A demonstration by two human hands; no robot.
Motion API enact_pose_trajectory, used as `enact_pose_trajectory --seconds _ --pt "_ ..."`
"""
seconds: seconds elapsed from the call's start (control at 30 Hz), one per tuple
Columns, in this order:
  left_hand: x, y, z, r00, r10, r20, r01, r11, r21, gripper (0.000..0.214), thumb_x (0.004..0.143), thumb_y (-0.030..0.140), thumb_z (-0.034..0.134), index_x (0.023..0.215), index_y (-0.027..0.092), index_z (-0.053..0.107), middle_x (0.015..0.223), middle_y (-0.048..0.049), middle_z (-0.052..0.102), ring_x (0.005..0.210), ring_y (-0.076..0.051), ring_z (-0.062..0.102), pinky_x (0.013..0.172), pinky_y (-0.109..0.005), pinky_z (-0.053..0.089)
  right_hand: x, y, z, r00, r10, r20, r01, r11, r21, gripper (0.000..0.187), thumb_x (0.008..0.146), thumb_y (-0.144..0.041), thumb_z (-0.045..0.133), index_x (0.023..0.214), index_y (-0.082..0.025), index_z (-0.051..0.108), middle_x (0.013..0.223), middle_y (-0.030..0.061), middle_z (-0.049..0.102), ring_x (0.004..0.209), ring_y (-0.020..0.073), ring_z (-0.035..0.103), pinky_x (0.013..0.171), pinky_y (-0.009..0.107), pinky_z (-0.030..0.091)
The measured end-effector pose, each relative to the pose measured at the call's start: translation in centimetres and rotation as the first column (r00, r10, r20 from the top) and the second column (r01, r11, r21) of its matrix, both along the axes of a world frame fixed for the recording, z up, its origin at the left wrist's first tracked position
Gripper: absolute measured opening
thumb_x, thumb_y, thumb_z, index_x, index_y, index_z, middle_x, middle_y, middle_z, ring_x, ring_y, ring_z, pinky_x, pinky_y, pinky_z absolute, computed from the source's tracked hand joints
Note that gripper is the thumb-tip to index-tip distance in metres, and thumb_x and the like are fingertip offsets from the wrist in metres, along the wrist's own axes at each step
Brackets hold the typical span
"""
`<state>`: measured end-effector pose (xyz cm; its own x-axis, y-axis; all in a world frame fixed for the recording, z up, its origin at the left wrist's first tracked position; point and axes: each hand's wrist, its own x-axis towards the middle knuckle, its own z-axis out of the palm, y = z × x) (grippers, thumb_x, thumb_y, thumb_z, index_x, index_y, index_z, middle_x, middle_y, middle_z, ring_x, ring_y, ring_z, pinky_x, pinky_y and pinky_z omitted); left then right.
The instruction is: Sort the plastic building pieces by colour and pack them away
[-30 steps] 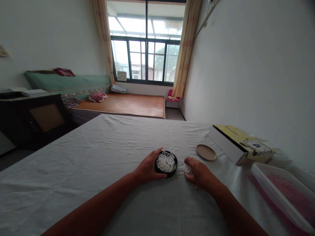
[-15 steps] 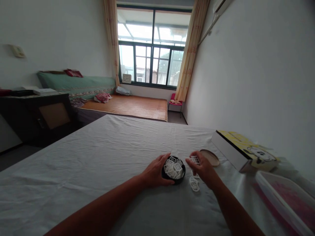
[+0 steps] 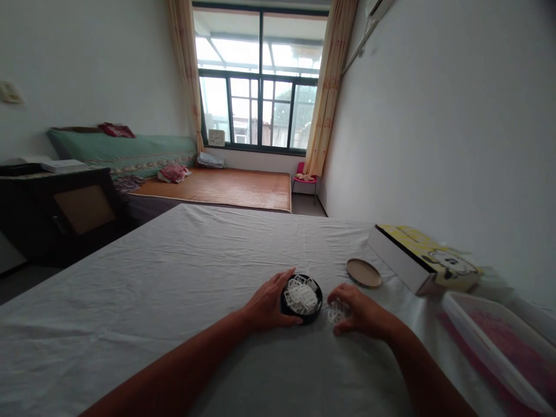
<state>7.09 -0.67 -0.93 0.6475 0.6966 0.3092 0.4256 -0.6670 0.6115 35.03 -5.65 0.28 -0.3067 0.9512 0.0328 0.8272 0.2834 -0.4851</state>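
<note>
A small round black dish [image 3: 316, 308] full of white plastic lattice pieces [image 3: 301, 294] sits on the white sheet in front of me. My left hand [image 3: 269, 301] cups its left rim, fingers curved around the edge. My right hand [image 3: 358, 311] rests on the sheet just right of the dish, fingers curled down over a white lattice piece [image 3: 335, 314] that lies under the fingertips.
A round tan lid [image 3: 364, 273] lies beyond my right hand. A yellow cartoon-printed box [image 3: 423, 258] lies along the right wall, with a clear plastic tray [image 3: 499, 344] nearer me. White sheet [image 3: 174, 278] covers the surface; a dark cabinet [image 3: 61, 208] stands left.
My right hand dropped from beside the dish rim back to the sheet and closed over the loose piece lying there. My left hand stayed on the dish.
</note>
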Motion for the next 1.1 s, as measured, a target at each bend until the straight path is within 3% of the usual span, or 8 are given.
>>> enact_pose_trajectory --seconds 0.23,0.37,0.53,0.63,0.7,0.87,1.0,1.1 --pt "0.0 -0.1 0.2 1.0 0.006 -0.015 -0.006 1.0 -0.006 0.107 0.058 0.044 0.08 0.145 0.02 0.024 0.144 -0.0135 0.039 0.132 -0.031 0.037 0.11 -0.044 0.033 -0.3 -0.3 1.0 0.993 -0.108 -0.045 0.099 0.98 -0.17 0.036 0.057 -0.023 0.074 0.091 -0.022 0.064 0.073 -0.0019 0.064 0.069 0.0154 0.058 0.061 0.022 0.042" --pt "0.1 0.0 -0.1 1.0 0.003 -0.002 -0.003 1.0 0.021 0.107 0.058 0.046 0.08 0.145 0.021 0.024 0.144 -0.0129 0.039 0.131 -0.031 0.038 0.11 -0.043 0.033 -1.2 0.3 1.2 0.965 -0.182 -0.19 0.173 0.983 -0.063 0.019 0.064 -0.033 0.072 0.075 -0.019 0.063 0.067 -0.0022 0.062 0.059 0.0132 0.056 0.054 0.023 0.043" --pt "0.0 0.0 -0.5 1.0 -0.013 -0.021 0.015 0.997 0.08 0.107 0.061 0.047 0.078 0.147 0.022 0.02 0.145 -0.0141 0.037 0.131 -0.031 0.038 0.109 -0.045 0.034 -4.8 0.9 1.8 0.846 -0.119 -0.519 0.186 0.979 0.078 0.035 0.074 -0.043 0.066 0.099 -0.02 0.063 0.088 0.0036 0.068 0.075 0.0173 0.063 0.064 0.028 0.054" --pt "-0.4 -0.2 -0.1 1.0 -0.008 -0.031 0.014 0.98 0.196 0.098 0.066 0.053 0.074 0.145 0.022 0.025 0.146 -0.0149 0.036 0.132 -0.032 0.035 0.107 -0.048 0.033 -5.7 0.7 1.8 0.881 -0.055 -0.47 0.21 0.935 0.286 0.035 0.082 -0.039 0.06 0.112 -0.022 0.061 0.106 0.0075 0.066 0.092 0.02 0.061 0.074 0.032 0.054" --pt "-0.7 -0.4 0.3 0.999 -0.041 -0.025 0.046 0.958 0.283 0.078 0.074 0.052 0.068 0.14 0.025 0.036 0.14 -0.0121 0.044 0.129 -0.029 0.04 0.106 -0.046 0.034 -5.7 0.4 1.9 0.924 -0.005 -0.383 0.162 0.911 0.378 0.025 0.087 -0.036 0.053 0.106 -0.024 0.065 0.103 0.0072 0.067 0.093 0.0202 0.059 0.076 0.033 0.053" --pt "-0.8 -0.7 0.9 0.985 -0.15 -0.086 0.171 0.919 0.355 0.042 0.087 0.041 0.056 0.128 0.032 0.052 0.125 -0.0035 0.059 0.12 -0.023 0.048 0.104 -0.039 0.036 -5.3 0.0 2.1 0.97 0.176 -0.17 -0.092 0.906 0.414 0.02 0.09 -0.036 0.052 0.092 -0.027 0.07 0.092 0.0033 0.07 0.094 0.0198 0.057 0.087 0.036 0.047" --pt "-0.6 -0.8 0.8 0.989 -0.122 -0.089 0.147 0.916 0.373 0.043 0.085 0.044 0.057 0.127 0.032 0.054 0.131 -0.0044 0.055 0.123 -0.025 0.046 0.105 -0.041 0.033 -2.3 1.5 1.0 0.972 -0.145 -0.187 0.214 0.876 0.432 0.027 0.091 -0.038 0.047 0.09 -0.021 0.068 0.091 0.0069 0.07 0.089 0.0213 0.059 0.083 0.035 0.047" --pt "-0.8 -0.9 1.0 0.995 -0.092 -0.029 0.096 0.911 0.4 0.04 0.083 0.044 0.061 0.119 0.028 0.059 0.125 -0.007 0.057 0.117 -0.024 0.05 0.102 -0.04 0.037 1.7 2.6 -0.7 0.931 -0.364 -0.027 0.334 0.818 0.468 0.026 0.083 -0.032 0.055 0.103 -0.019 0.066 0.104 0.0099 0.068 0.098 0.0262 0.057 0.089 0.04 0.044"
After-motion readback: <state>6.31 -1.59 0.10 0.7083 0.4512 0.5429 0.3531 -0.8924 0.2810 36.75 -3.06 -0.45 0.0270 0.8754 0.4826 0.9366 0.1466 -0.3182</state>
